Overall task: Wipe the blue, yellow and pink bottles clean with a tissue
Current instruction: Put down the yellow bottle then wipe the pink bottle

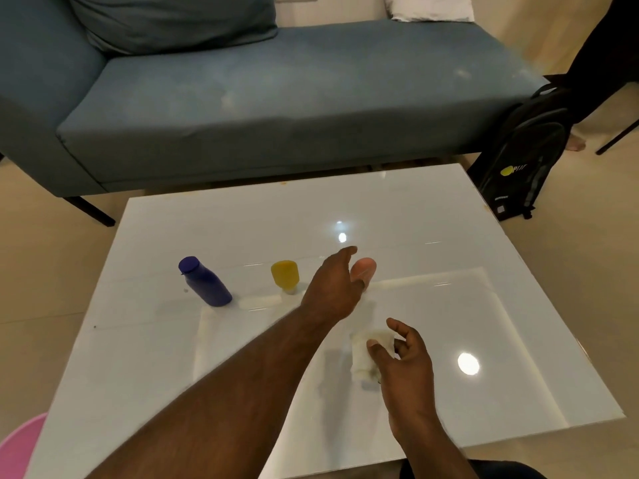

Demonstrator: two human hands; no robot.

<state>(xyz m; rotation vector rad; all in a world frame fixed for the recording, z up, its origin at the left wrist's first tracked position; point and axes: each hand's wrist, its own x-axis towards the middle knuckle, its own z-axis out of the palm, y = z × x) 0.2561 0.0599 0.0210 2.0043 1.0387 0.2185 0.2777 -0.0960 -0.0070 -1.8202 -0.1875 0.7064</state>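
Three bottles stand in a row on the glossy white table (449, 216): a blue bottle (204, 282) at the left, a yellow bottle (285, 274) in the middle and a pink bottle (364, 270) at the right. My left hand (333, 288) reaches across in front of the pink bottle, fingers apart, and hides its left side; whether it touches the bottle I cannot tell. Nearer to me, my right hand (403, 354) holds a crumpled white tissue (363, 354) just above the table.
A blue-grey sofa (276, 98) stands behind the table. A black backpack (522, 160) leans at the far right, beside another person's dark-clothed leg (601, 63) and bare foot. A pink round object (20, 444) shows at the bottom left corner.
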